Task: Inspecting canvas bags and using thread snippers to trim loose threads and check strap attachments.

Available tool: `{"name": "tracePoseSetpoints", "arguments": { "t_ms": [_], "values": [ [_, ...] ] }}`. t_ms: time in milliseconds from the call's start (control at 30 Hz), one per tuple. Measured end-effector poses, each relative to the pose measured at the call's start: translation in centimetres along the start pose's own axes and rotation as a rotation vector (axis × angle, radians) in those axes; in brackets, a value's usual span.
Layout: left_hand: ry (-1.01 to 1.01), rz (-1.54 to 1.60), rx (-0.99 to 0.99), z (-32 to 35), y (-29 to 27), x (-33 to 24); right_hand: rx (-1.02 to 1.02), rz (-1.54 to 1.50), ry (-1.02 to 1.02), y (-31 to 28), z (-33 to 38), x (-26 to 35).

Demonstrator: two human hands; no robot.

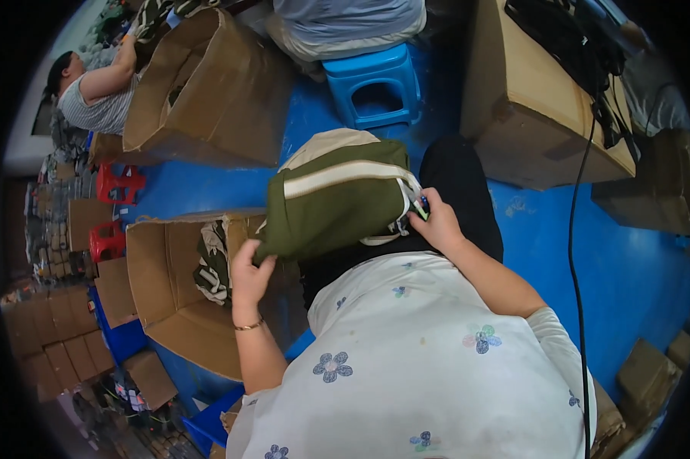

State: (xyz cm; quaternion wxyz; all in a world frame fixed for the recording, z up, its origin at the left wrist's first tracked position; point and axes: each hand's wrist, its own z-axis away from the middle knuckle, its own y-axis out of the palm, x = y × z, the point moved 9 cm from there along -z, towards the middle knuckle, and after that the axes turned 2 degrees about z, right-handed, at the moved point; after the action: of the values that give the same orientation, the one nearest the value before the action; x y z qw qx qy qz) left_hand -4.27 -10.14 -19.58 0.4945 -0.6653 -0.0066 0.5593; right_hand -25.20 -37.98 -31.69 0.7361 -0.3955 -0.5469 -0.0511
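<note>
Striped olive cloth [337, 210] held above the lap

We saw open blue floor [540, 256] right of centre, crossed by a black cable [576, 268]; an open carton [150, 279] crowded the left. Both forearms angled upward from below. At centre, our left hand [250, 277] clamped the cloth's lower-left corner between thumb and fingers; our right hand [439, 224] pinched its right end.

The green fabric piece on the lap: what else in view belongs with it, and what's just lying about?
Belongs, judging by contact and likeness:
- green fabric piece, in the grip of left hand and right hand
- similar fabric in the box
- open cardboard box

Seemingly just about:
- blue stool
- red stools
- black cable
</note>
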Motion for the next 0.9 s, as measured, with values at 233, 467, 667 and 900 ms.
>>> {"name": "tracePoseSetpoints", "arguments": {
  "t_ms": [233, 467, 667, 900],
  "values": [
    [0.35, 0.689, -0.268, -6.3, -11.6, -13.3, -0.025, -0.657, -0.175, -8.1, -4.0, 9.0],
    [0.077, 0.907, -0.318, -8.6, -11.5, -12.2, 0.303, -1.243, 0.342, -3.8, -5.5, 9.5],
    [-0.097, 1.002, -0.08, -8.9, -0.9, -3.0, 0.23, -0.908, 0.52, 2.6, -2.2, 0.6],
    [-0.199, 0.854, -0.142, -4.6, 8.0, 0.2, 0.151, -0.791, 0.456, 3.3, -2.7, 0.3]
  ]
}}
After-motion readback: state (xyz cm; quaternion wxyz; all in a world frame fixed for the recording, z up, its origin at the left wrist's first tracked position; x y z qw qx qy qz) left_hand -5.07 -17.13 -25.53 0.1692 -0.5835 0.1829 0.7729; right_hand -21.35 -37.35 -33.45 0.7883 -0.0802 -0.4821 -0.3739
